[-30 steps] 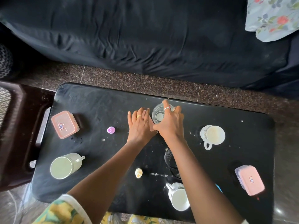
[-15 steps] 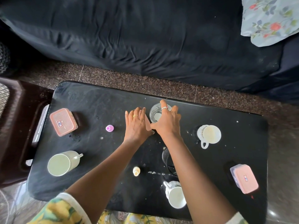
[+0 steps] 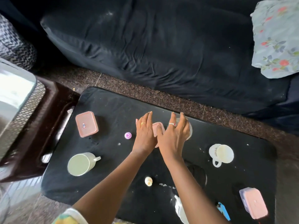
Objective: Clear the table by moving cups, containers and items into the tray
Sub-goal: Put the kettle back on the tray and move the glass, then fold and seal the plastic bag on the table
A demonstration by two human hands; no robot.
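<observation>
On the black table [image 3: 113,107], my left hand [image 3: 144,135] lies flat with straight fingers. My right hand [image 3: 174,136] is spread over a clear glass [image 3: 189,131], fingers reaching past its far rim; the blur hides any grip. A small pink object [image 3: 157,127] shows between the two hands. Around them are a pink-lidded container [image 3: 86,123], a purple cap [image 3: 128,135], a pale green cup [image 3: 79,164] on its side, a small cream bottle [image 3: 148,181], a white cup [image 3: 221,153] and another pink container [image 3: 254,202]. The dark brown tray [image 3: 53,101] sits off the table's left end.
A white mug [image 3: 179,209] and a blue item [image 3: 224,210] sit at the near edge, partly behind my right arm. A dark round thing [image 3: 199,175] lies right of that arm. A black sofa [image 3: 161,46] with a floral cushion [image 3: 276,38] runs along the far side.
Both hands have spread and reached a little farther over the table. A pink object has come into view between them. My view has swung, showing more of the tray side.
</observation>
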